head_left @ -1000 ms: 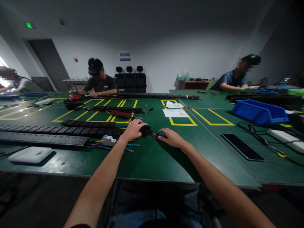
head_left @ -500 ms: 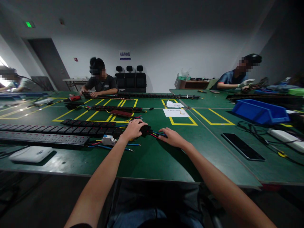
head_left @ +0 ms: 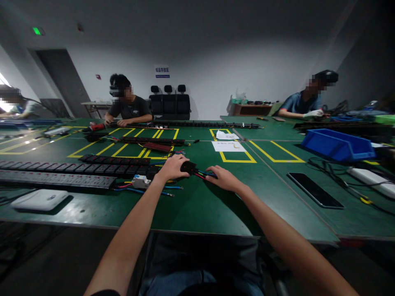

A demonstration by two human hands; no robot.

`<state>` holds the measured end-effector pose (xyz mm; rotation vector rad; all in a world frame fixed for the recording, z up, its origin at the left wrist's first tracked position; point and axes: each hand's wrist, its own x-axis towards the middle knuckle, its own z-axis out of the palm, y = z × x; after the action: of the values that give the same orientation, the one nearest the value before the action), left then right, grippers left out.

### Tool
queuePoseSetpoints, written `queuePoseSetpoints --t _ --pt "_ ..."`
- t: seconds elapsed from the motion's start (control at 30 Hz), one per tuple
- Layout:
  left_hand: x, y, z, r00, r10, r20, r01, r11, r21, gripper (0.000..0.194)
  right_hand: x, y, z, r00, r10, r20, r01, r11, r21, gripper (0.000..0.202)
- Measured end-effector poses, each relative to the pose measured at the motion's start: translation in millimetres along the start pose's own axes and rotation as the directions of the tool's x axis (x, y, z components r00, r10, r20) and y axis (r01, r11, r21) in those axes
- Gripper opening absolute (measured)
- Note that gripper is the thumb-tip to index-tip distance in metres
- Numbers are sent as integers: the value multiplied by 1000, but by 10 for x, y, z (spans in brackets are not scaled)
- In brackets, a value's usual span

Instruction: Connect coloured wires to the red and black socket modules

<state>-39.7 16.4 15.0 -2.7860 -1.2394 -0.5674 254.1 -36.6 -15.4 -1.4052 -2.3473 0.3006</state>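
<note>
In the head view, my left hand (head_left: 173, 167) is closed around the end of a long black socket strip (head_left: 135, 169) on the table. The black end piece (head_left: 187, 167) sticks out past its thumb and fingers. Several coloured wires (head_left: 200, 173), blue, red and green among them, run out of that end to the right. My right hand (head_left: 226, 178) has its curled fingers on these wires, and its palm faces down. Nearer to me lies a grey socket strip (head_left: 58, 180) with a white circuit breaker (head_left: 142, 181) and loose blue wires (head_left: 154, 191) at its end.
A white box (head_left: 41, 199) sits at the front left. To the right are a phone (head_left: 314, 190), black cables (head_left: 333, 176) and a blue bin (head_left: 339, 146). Paper sheets (head_left: 228, 146) and more strips (head_left: 148, 141) lie farther back. Co-workers sit across the table.
My left fingers have shifted slightly, showing more of the black end piece. My right hand stays in place. Across the table, one co-worker's head has moved left and another's gloved hand is lower.
</note>
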Motion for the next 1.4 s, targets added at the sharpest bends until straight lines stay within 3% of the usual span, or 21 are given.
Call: queuePoseSetpoints --t 0.5,0.77,1.0,1.4 --pt "3 8 13 1000 -10 -5 10 1000 3 62 0 18 7 1000 -1 -2 1 1000 15 37" --pt "-4 51 97 1000 27 -11 -27 999 31 71 -1 -7 -9 1000 2 3 -2 1000 -2 37" --pt "2 112 168 1000 -8 4 7 998 68 85 6 11 7 1000 16 25 -16 1000 0 37" --pt "-8 194 172 998 -57 -3 57 997 59 80 -5 52 27 999 12 34 -13 1000 14 37"
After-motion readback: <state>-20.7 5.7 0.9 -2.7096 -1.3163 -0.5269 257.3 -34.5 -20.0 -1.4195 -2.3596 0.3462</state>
